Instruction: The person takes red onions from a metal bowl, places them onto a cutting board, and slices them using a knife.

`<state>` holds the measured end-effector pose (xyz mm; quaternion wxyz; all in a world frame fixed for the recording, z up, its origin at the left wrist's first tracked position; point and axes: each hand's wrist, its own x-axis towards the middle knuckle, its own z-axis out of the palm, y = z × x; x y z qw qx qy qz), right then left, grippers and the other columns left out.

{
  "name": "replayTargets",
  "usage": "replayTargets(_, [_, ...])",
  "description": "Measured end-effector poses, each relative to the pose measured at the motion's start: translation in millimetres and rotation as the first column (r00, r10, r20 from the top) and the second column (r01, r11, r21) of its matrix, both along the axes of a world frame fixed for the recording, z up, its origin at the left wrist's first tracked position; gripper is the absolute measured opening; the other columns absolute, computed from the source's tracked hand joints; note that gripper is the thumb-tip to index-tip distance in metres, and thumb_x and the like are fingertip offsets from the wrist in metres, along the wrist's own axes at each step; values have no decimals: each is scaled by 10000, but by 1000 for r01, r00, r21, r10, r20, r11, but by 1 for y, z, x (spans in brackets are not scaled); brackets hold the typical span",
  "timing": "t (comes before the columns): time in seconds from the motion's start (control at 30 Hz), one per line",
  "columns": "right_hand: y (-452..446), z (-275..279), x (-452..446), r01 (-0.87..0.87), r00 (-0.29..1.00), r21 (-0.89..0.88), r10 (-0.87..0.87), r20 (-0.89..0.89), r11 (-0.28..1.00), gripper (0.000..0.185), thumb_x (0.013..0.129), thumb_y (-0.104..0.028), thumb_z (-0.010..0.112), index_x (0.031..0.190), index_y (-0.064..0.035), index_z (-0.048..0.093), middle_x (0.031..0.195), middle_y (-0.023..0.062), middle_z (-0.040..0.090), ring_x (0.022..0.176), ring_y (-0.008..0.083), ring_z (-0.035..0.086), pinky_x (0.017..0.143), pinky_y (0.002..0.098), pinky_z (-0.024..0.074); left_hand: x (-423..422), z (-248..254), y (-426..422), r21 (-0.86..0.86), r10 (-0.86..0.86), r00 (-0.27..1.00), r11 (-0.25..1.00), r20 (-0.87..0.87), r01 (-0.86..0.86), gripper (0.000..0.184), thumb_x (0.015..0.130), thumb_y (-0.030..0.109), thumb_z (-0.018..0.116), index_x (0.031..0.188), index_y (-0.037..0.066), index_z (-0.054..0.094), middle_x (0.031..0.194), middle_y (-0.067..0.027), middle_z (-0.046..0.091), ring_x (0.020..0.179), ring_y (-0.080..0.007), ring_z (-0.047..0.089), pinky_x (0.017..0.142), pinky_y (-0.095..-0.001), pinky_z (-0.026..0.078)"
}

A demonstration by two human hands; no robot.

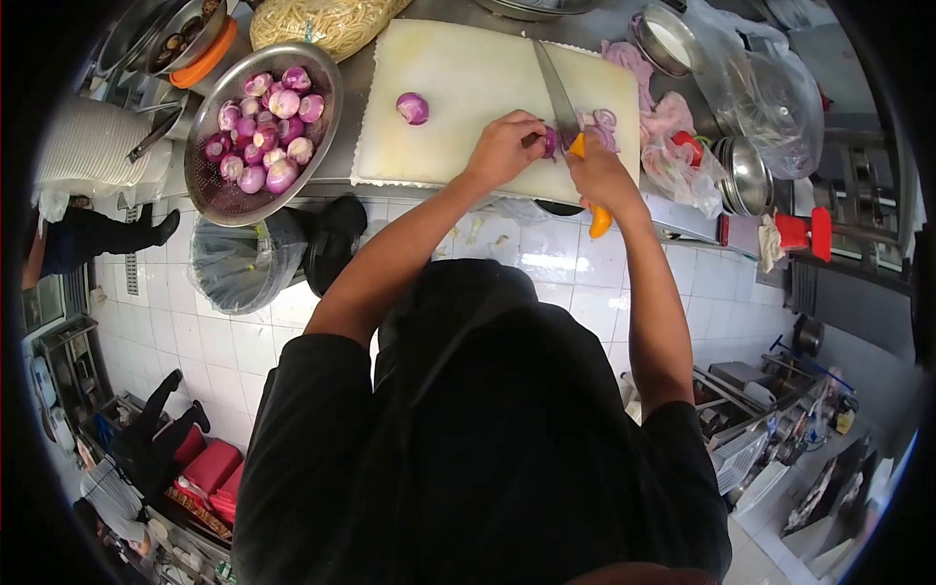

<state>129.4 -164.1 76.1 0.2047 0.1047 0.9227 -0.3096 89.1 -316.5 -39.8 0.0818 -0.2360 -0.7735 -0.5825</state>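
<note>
My left hand (506, 148) is closed on a purple onion (549, 142), pressing it against the white cutting board (444, 68). In my right hand (602, 173) is a knife (557, 86) with a yellow handle, its blade beside the onion and pointing away from me. Thin onion slices (603, 127) lie on the board to the right of the blade. A whole peeled onion (412, 108) sits apart on the board's left half. Left of the board, a perforated metal colander (328, 90) holds several peeled purple onions.
A bag of noodle-like strips (317, 27) lies behind the colander. Pink cloths (666, 117), a plastic bag (673, 175) and stacked metal bowls (746, 175) stand at the right. A lined bin (244, 268) is below the counter. Other people's legs (107, 239) show at the left.
</note>
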Motion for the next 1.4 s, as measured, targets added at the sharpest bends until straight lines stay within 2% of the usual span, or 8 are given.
replayTargets(0.3, [-23,13,37,78,996,2,-78,40,997,348,936,-174,485,1149,85,392,710,222,621,469,291,621,455,402,508,0,1,-2,-36,12,998,999,-63,-14,150,812,75,692,944,3,686,967,-120,662,760,-255,664,705,-323,543])
replayTargets(0.4, [-13,-49,28,-8,982,104,28,-189,995,314,917,-148,488,1116,83,413,841,319,642,658,456,649,619,484,533,0,-2,1,-21,13,999,1000,-30,-14,148,807,78,691,936,5,687,969,-122,663,759,-263,661,707,-328,542])
replayTargets(0.5, [-8,-62,11,-21,973,79,38,-228,997,305,938,-179,492,1088,66,391,731,268,628,481,329,633,463,427,513,-3,-2,-2,-37,25,998,999,-57,-27,147,804,78,693,934,8,688,974,-123,662,761,-267,659,708,-331,542])
replayTargets(0.63, [-1,-19,-1,16,995,-21,-18,-93,1000,356,932,-209,520,1118,74,412,748,254,628,491,316,636,474,419,515,0,-1,0,-5,16,999,1000,-51,-16,136,806,77,693,924,10,689,969,-121,662,755,-265,658,701,-335,539])
replayTargets(0.77, [-13,22,17,21,997,36,-24,77,999,370,941,-218,510,1141,81,425,767,222,623,480,285,621,479,396,504,0,1,-2,-11,-1,999,1000,-33,0,134,806,75,692,923,11,684,958,-122,659,757,-272,654,697,-337,534])
replayTargets(1.17, [-24,37,26,39,987,34,-44,154,999,396,945,-213,491,1179,94,405,789,232,630,485,282,622,499,387,514,2,5,-3,-44,8,999,999,-49,-10,175,765,111,691,916,23,690,921,-103,653,821,-279,640,750,-359,528])
replayTargets(1.3, [-26,13,31,45,998,20,-46,34,999,309,930,-165,473,1106,83,414,785,255,640,534,316,647,535,416,529,-1,-2,-1,-53,16,997,998,-74,-20,180,790,98,694,954,24,687,966,-112,656,811,-290,651,725,-347,536])
replayTargets(1.4, [-10,-60,24,-27,985,125,48,-166,992,267,941,-158,475,1069,61,390,745,256,631,483,314,627,483,408,521,1,0,-1,-49,24,999,998,-49,-27,183,787,104,694,951,23,689,974,-115,659,818,-295,652,731,-347,538])
